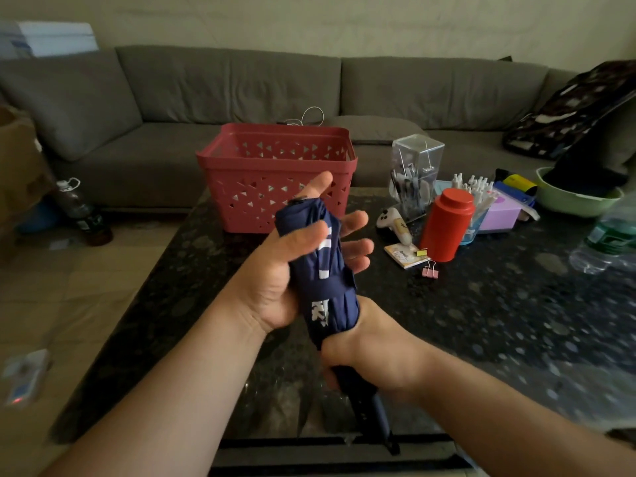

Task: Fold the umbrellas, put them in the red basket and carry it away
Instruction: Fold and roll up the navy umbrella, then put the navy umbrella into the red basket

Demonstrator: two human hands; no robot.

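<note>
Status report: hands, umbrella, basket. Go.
Left hand wrapped round navy umbrella; right hand grips its lower end. Red basket behind, looks empty. Path clear.

A: Room check. Rear wall [378,25] plain, pale cream, dimly lit. Grey-brown sectional sofa [227,87] spans the full width below it.

B: Floor?

A: Beige floor [69,287], visible left of the desk. Desk [481,321] has a dark speckled stone top, standing just in front of the sofa.

B: Anything else furniture-side?

A: Patterned dark blanket [578,105] draped on the sofa's right end; cardboard box [17,160] at far left.
</note>
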